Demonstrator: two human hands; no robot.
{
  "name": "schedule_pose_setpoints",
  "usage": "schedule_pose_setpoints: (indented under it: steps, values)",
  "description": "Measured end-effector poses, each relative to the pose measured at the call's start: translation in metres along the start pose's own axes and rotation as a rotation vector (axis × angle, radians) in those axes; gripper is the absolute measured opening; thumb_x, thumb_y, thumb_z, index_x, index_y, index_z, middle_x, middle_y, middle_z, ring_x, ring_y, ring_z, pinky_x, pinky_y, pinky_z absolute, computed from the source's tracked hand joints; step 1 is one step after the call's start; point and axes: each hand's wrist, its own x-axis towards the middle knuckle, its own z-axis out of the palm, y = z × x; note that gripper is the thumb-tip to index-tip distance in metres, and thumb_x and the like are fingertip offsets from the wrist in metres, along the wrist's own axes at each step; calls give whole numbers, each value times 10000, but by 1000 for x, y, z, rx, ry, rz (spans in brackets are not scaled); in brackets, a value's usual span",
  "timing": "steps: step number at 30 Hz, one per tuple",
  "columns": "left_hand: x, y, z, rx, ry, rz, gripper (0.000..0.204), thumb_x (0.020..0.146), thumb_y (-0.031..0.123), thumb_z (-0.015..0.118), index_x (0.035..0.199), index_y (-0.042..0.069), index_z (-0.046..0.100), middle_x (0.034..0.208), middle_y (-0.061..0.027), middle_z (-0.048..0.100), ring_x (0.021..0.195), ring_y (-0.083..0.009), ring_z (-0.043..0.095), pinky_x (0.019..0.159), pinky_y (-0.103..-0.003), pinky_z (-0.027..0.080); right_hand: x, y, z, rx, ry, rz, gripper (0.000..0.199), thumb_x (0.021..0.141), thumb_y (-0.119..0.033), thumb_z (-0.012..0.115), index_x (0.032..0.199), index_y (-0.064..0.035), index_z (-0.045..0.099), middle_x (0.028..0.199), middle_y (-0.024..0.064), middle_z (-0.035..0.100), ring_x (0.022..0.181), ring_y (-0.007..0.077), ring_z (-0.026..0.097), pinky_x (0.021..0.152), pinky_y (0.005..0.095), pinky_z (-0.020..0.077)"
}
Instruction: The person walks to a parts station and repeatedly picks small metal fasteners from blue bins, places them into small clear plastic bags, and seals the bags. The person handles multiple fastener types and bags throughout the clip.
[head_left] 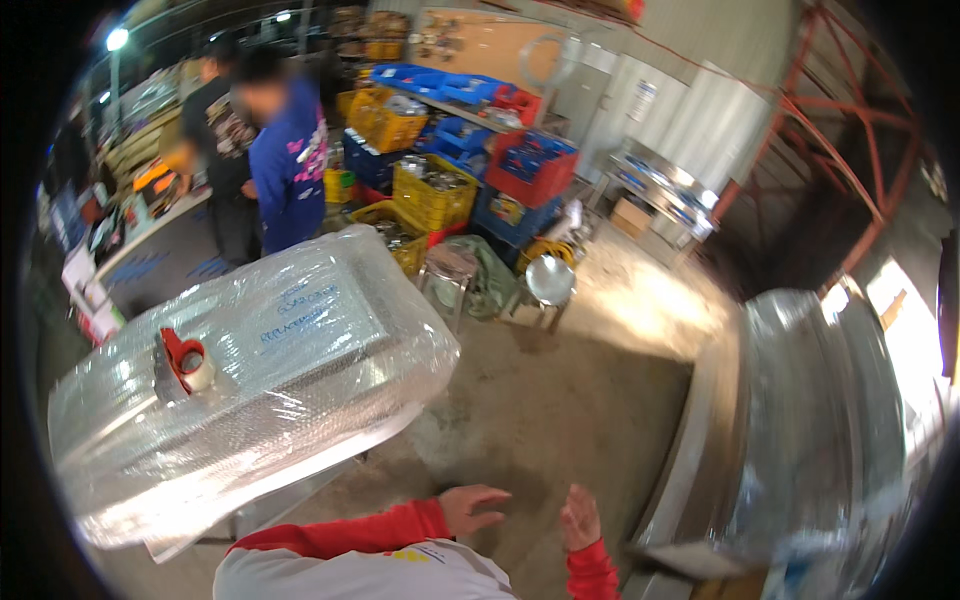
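My left hand (474,509) is held out in front of my body, thumb and fingers apart, with nothing in it. A short way to its right is my right hand (580,518), raised with its fingers stretched out and holding nothing. The two hands face each other over the floor and do not touch. Left of them lies a large package (330,370) wrapped in bubble wrap and clear film, with blue handwriting on top. On it rests a red tape dispenser (178,355) with a roll of tape (199,373). Neither hand touches the package.
Another large film-wrapped item (800,430) stands at the right. Ahead are stacked yellow crates (435,190), a red crate (532,165) and stools (549,282). Two people (290,170) stand at a table (150,245) at the far left. Red steel framing (835,140) rises at the far right.
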Motion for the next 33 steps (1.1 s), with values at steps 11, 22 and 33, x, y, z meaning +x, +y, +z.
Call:
schedule_pose_setpoints:
  steps: [11,22,33]
  values:
    - [331,-1,-117,32,155,166,443,862,314,798,1143,8,645,995,-146,685,928,-324,667,800,-413,525,431,-75,103,672,-8,206,622,1004,-597,477,1384,-105,499,1393,79,532,1259,283,511,1021,458,423]
    - [530,-82,-268,232,190,352,221,910,235,728,1047,76,661,913,-138,674,829,-345,652,704,-420,507,698,22,193,-599,-533,-344,403,986,-378,606,1196,-35,637,1120,111,676,1019,287,649,935,454,495]
    - [521,-251,-498,-104,842,-410,181,949,192,683,1068,56,697,887,-105,719,806,-210,693,754,-320,546,931,78,387,432,-760,989,337,1019,-386,537,999,-69,651,819,47,650,720,226,623,713,371,527]
